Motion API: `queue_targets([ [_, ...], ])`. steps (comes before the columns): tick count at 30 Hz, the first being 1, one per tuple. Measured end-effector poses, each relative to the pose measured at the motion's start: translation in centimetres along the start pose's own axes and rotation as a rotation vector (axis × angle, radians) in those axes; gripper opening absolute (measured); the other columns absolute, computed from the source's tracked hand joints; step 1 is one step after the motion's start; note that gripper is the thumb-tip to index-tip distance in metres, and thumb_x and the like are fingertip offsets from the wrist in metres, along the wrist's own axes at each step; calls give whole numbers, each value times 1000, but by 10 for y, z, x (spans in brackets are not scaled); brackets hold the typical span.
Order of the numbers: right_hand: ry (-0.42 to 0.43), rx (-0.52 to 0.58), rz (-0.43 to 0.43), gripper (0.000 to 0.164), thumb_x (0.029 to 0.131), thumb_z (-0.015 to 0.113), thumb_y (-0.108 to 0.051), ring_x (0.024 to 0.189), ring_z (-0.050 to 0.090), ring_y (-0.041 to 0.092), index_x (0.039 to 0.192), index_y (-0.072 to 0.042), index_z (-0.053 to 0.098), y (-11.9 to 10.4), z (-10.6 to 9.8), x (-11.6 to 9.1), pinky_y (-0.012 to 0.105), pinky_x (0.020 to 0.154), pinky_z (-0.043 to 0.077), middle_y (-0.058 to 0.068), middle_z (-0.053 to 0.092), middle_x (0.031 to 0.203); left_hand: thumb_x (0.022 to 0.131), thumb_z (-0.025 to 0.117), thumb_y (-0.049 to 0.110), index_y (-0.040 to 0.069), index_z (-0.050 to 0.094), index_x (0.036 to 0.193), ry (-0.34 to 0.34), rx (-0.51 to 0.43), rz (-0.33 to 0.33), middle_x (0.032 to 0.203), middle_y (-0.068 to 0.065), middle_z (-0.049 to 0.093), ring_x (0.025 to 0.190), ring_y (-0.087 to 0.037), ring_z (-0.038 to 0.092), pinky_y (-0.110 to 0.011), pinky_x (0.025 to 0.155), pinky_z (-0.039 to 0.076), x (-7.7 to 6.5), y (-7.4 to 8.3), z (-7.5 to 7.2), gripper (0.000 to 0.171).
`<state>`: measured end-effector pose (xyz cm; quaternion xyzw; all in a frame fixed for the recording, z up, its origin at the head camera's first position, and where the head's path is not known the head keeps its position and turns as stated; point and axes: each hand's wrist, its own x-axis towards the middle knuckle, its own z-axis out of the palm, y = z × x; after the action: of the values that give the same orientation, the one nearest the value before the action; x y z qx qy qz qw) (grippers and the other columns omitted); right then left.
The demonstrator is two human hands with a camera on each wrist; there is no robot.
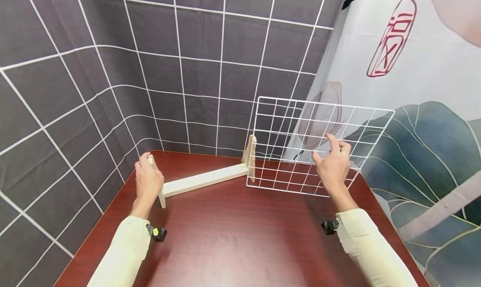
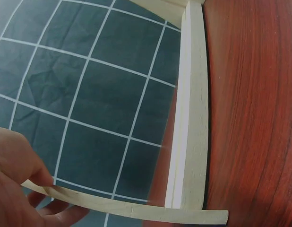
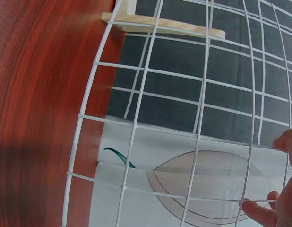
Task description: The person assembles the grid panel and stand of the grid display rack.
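left hand (image 1: 148,180) over here is gripping a wooden stand (image 1: 206,181) by one end, right hand (image 1: 333,166) is pinching a wire grid (image 3: 199,136)

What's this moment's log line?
left hand: grips wooden stand | right hand: holds white wire grid | grid touching table: unclear

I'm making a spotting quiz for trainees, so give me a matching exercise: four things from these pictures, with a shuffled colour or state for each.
Things:
1. wire grid
2. wooden frame
3. table
4. checked cloth

Matches:
A. reddish brown
B. white, at the right grip
C. dark grey with white lines
D. held at one end by the left grip

Pairs: 1-B; 2-D; 3-A; 4-C
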<state>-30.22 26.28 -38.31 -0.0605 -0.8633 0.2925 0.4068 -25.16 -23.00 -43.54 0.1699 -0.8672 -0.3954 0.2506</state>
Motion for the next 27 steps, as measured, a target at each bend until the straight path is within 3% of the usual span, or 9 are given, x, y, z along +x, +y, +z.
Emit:
queue_targets([
  [27,1,11,-41,64,76,83,-15,93,59,40,135,-19,60,-1,4,-3,61,75,45,24,49,120,92,46,-2,6,34,147,-67,14,38,138,-34,41,111,-60,53,-67,96,45,14,1,10,57],
])
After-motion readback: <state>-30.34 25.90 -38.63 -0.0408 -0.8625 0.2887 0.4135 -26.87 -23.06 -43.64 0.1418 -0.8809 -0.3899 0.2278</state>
